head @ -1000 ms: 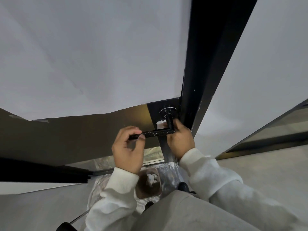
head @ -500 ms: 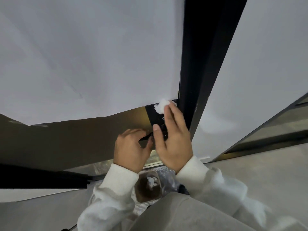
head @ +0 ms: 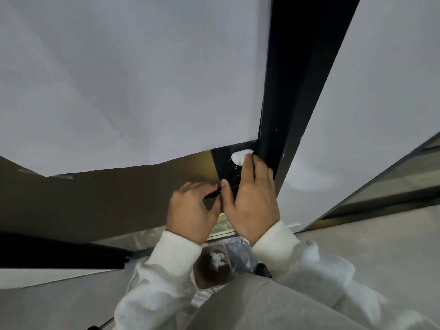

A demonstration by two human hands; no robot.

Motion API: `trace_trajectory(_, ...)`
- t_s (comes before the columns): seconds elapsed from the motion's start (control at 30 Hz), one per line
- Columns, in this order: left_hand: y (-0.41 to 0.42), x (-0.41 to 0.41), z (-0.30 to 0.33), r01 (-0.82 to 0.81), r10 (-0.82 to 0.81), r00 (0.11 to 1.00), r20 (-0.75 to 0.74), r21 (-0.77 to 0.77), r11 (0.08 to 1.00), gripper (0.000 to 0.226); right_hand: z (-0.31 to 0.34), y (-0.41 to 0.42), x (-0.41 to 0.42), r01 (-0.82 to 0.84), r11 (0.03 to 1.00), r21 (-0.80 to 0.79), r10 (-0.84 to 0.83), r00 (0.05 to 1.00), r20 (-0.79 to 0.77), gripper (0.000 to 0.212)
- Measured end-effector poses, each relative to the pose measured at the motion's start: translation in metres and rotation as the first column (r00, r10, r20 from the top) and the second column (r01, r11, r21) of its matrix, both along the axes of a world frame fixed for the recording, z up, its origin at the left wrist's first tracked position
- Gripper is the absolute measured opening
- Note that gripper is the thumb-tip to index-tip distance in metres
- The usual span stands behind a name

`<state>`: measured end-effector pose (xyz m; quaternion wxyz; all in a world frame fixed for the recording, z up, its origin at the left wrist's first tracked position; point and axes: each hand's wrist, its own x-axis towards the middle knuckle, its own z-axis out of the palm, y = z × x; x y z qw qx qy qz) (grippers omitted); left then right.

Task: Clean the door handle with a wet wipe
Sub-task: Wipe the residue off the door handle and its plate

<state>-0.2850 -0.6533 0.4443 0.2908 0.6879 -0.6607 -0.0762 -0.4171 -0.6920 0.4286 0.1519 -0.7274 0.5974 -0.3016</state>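
- Door handle (head: 212,193): a black lever set on the dark plate (head: 222,163) at the door's right edge, just beside the black door frame (head: 281,103). Only a short piece of the lever shows, between the 2 hands; the rest is covered by them.
- Left hand (head: 190,210): its fingers are curled round the free end of the lever, thumb on the near side, so it grips the handle firmly. A white sleeve (head: 171,258) covers the wrist.
- Right hand (head: 252,198): it lies flat against the dark plate, fingers stretched up along the door's right edge and thumb spread out to the left, its tip touching the lever. The fingertips press a wet wipe against the plate; whether any finger curls round the wipe cannot be told.
- Wet wipe (head: 240,157): a small crumpled white wad at the upper right corner of the dark plate, just under the lower edge of the white door panel (head: 131,91) and touching the right fingertips. It sits above the lever, apart from it.
- Door: white sheet covers the upper part; below it a brown band (head: 95,198) runs leftward from the plate.
- Bin (head: 209,267): a small brown container on the floor below the hands, between the 2 sleeves, with crumpled white pieces (head: 216,258) inside.
- Grey trousers (head: 262,306) fill the bottom edge of the view, and a second white panel (head: 369,115) stands to the right of the frame.
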Motion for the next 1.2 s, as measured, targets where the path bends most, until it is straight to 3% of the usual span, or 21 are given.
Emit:
trace_trajectory(0.1, -0.002, 0.003, 0.001, 0.019, -0.021, 0.999, 0.033, 0.051, 0.999, 0.020, 0.001, -0.006, 0.001, 0.030, 0.999, -0.014, -0.030, 0.999, 0.011, 0.057)
trace_trajectory(0.23, -0.003, 0.003, 0.004, 0.012, -0.016, 0.999, 0.048, 0.074, 0.997, 0.018, 0.013, -0.031, -0.007, 0.025, 0.999, -0.047, -0.028, 0.997, -0.069, 0.021)
trace_trajectory(0.53, -0.001, 0.004, 0.004, -0.025, 0.023, 1.000, 0.016, 0.109, 0.994, 0.016, 0.000, -0.018, -0.027, -0.026, 0.998, -0.057, 0.033, 0.992, 0.123, 0.013)
trace_trajectory(0.6, -0.002, 0.005, 0.004, -0.032, 0.031, 0.999, 0.009, 0.113, 0.993, 0.016, -0.012, -0.007, -0.040, -0.042, 0.999, 0.011, 0.039, 0.983, 0.180, 0.009)
trace_trajectory(0.63, -0.003, 0.005, 0.004, -0.035, 0.034, 0.999, 0.014, 0.118, 0.992, 0.017, -0.017, -0.003, -0.044, -0.051, 0.994, 0.093, 0.022, 0.957, 0.290, 0.010)
trace_trajectory(0.67, -0.004, 0.005, 0.004, -0.035, 0.033, 0.999, 0.016, 0.122, 0.992, 0.017, -0.019, 0.000, -0.046, -0.074, 0.973, 0.218, -0.038, 0.882, 0.471, 0.012)
trace_trajectory(0.7, -0.005, 0.004, 0.005, -0.034, 0.032, 0.999, 0.015, 0.123, 0.992, 0.016, -0.018, 0.000, -0.045, -0.134, 0.930, 0.342, -0.145, 0.722, 0.676, 0.015)
trace_trajectory(0.73, -0.005, 0.004, 0.006, -0.035, 0.033, 0.999, 0.015, 0.125, 0.992, 0.016, -0.016, -0.002, -0.041, -0.219, 0.874, 0.435, -0.286, 0.492, 0.822, 0.019)
trace_trajectory(0.77, -0.005, 0.004, 0.006, -0.034, 0.032, 0.999, 0.018, 0.129, 0.991, 0.015, -0.012, -0.005, -0.035, -0.311, 0.817, 0.485, -0.423, 0.248, 0.872, 0.018)
trace_trajectory(0.8, -0.005, 0.004, 0.007, -0.035, 0.033, 0.999, 0.018, 0.133, 0.990, 0.015, -0.010, -0.010, -0.030, -0.387, 0.773, 0.503, -0.523, 0.061, 0.850, 0.017)
trace_trajectory(0.87, -0.005, 0.003, 0.010, -0.033, 0.031, 0.999, 0.014, 0.134, 0.990, 0.015, -0.006, -0.020, -0.021, -0.488, 0.704, 0.516, -0.643, -0.130, 0.755, 0.028)
trace_trajectory(1.0, -0.004, 0.002, 0.010, -0.032, 0.031, 0.999, 0.013, 0.135, 0.990, 0.015, -0.008, -0.028, -0.006, -0.642, 0.596, 0.482, -0.770, -0.287, 0.570, 0.033)
trace_trajectory(1.2, -0.003, 0.000, 0.012, -0.037, 0.037, 0.999, 0.006, 0.126, 0.991, 0.015, -0.011, -0.034, 0.006, -0.639, 0.559, 0.529, -0.818, -0.321, 0.477, 0.018)
